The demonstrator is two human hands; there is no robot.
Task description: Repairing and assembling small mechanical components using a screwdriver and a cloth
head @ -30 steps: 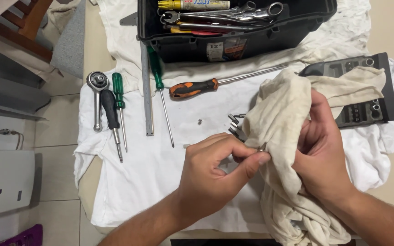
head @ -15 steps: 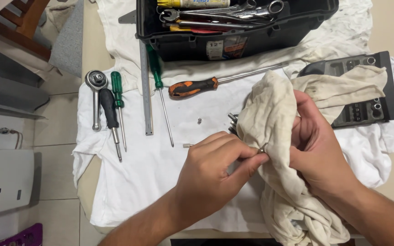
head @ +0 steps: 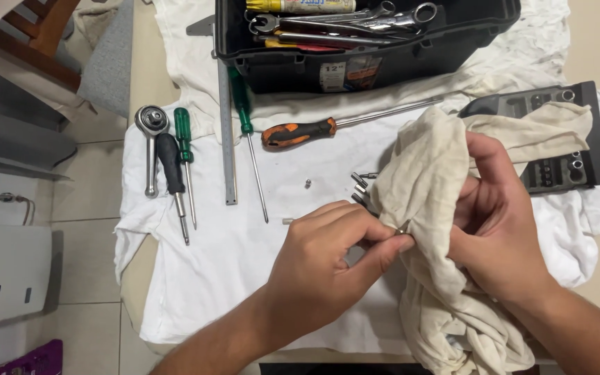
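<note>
Fingers (head: 383, 239) pinching small bit (head: 403, 227), cream rag (head: 425, 173)

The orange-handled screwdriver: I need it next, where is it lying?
The orange-handled screwdriver lies on the white cloth, just below the black toolbox, right of the green screwdriver.

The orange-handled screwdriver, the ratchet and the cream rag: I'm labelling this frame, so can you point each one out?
orange-handled screwdriver (head: 298, 132), head view, on its orange and black grip.
ratchet (head: 151, 119), head view, on its round metal head.
cream rag (head: 421, 163), head view, on the bunched cloth above the hands.
</note>
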